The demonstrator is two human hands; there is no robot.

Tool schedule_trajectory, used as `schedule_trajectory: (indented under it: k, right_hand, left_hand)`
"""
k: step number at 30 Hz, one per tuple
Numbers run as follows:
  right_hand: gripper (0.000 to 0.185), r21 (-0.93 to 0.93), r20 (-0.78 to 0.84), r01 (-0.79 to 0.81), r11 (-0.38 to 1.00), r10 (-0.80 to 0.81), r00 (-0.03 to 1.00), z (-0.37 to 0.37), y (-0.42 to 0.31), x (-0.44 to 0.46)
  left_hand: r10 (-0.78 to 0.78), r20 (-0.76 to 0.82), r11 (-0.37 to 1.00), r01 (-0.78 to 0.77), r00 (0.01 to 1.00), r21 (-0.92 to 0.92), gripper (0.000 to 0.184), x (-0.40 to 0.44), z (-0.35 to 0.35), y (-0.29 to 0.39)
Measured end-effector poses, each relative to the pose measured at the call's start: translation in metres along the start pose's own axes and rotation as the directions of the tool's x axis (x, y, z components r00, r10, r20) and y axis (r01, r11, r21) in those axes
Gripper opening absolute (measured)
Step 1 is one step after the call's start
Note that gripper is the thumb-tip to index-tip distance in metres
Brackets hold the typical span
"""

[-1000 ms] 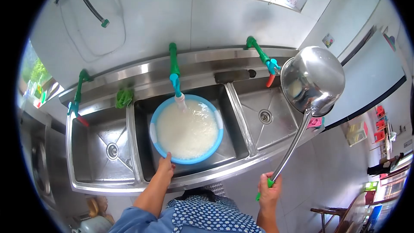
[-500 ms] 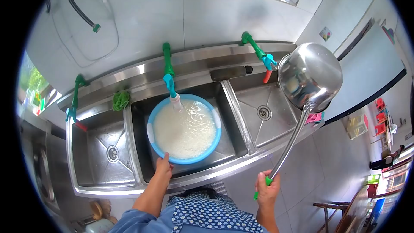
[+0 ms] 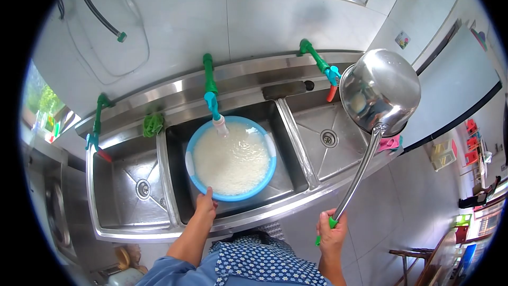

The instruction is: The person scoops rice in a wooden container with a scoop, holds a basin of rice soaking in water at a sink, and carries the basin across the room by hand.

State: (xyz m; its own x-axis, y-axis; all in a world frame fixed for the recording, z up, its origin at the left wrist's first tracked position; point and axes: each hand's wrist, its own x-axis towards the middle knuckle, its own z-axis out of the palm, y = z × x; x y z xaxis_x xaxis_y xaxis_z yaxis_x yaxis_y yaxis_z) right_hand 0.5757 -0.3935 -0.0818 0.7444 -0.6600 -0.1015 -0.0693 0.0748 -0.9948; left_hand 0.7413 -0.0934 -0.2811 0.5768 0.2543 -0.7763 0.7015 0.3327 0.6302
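A blue basin [image 3: 272,167] with pale patches on its rim stands in the middle sink, filled with cloudy white water and what looks like rice [image 3: 241,161]. Water runs into it from the middle tap [image 3: 212,106]. My left hand [image 3: 206,206] holds the basin's near rim, thumb on top and fingers partly hidden below. My right hand [image 3: 332,232] is closed round the green-tipped handle of a large steel dipper [image 3: 383,90]. The dipper is raised over the right sink's right end, its rounded outside facing me, so its inside is hidden.
The steel sink unit has a left basin [image 3: 124,190] and a right basin [image 3: 330,153] with drains. A green scrubber [image 3: 153,124] lies on the back ledge, a dark cylinder [image 3: 286,91] farther right. A pink cloth [image 3: 389,144] sits at the right corner. Green pipes carry the taps.
The whole view has shifted slightly, so the sinks appear a little farther right. Both hands keep their holds, and water still runs into the basin.
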Motion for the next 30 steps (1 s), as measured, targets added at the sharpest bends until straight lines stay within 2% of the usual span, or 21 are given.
schedule_trajectory:
  k: [6,11,14,17,28,30]
  right_hand:
    - [0.018,0.004,-0.032,-0.055,0.998,0.055,0.998,-0.002,0.002,-0.001]
    - [0.018,0.008,-0.013,-0.035,0.999,0.035,0.999,-0.003,0.002,0.000]
    - [0.018,0.013,-0.012,-0.036,0.999,0.036,0.999,-0.004,0.002,0.000]
    - [0.017,0.018,-0.010,-0.036,0.999,0.036,0.999,-0.002,-0.002,0.000]
    - [0.018,-0.014,-0.005,-0.060,0.998,0.060,0.998,-0.002,0.004,0.000]
    - [0.017,-0.016,0.003,-0.061,0.998,0.061,0.998,-0.001,0.004,0.001]
  left_hand:
    - [0.006,-0.034,1.000,-0.006,0.999,-0.011,0.030,-0.006,0.003,0.001]
    - [0.006,-0.044,1.000,-0.006,0.999,0.007,0.029,-0.002,-0.002,0.000]
    - [0.036,-0.020,0.999,-0.035,0.999,0.035,0.028,0.013,-0.011,-0.007]
    - [0.032,0.003,0.999,-0.032,0.999,-0.021,0.027,0.011,-0.013,-0.006]
    - [0.030,-0.019,0.996,-0.028,0.999,0.086,0.025,-0.018,-0.023,0.008]
    - [0.036,-0.018,0.998,-0.035,0.999,0.060,0.025,-0.013,-0.025,0.005]
